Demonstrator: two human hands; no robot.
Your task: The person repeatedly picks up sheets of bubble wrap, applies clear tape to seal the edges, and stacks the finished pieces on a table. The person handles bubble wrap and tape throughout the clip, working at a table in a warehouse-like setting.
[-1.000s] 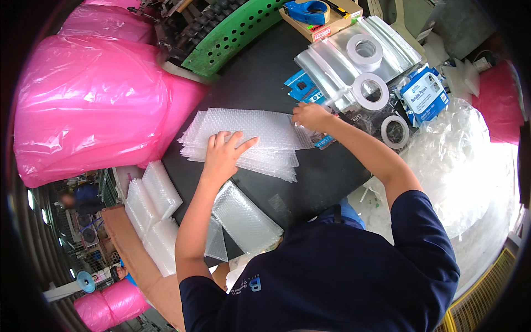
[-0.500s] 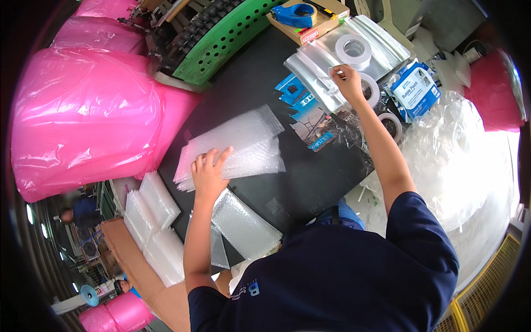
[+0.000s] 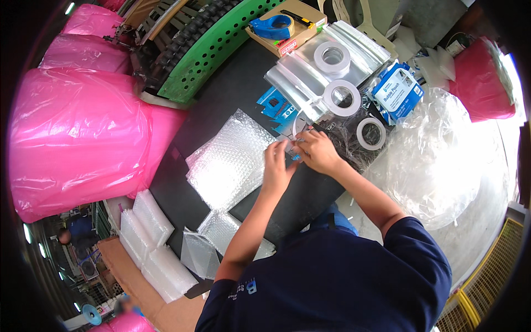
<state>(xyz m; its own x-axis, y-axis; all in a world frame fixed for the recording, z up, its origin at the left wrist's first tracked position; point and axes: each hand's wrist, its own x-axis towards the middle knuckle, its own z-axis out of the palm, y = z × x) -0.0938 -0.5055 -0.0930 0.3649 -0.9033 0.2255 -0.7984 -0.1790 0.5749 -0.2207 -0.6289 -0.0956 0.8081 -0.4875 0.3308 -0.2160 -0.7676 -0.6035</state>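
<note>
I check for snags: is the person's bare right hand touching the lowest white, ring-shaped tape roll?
Apart: the head view shows crumpled clear film in the gap between the right hand and that tape roll.

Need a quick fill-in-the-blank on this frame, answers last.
1. The left hand and right hand are close together, in the picture just ____ of the bubble-wrap sheets.
2. The tape dispenser's colour is ____.
3. The perforated panel's colour is ____.
4. The big bundle at left has ____ plastic.

Missing: right; blue; green; pink
</note>
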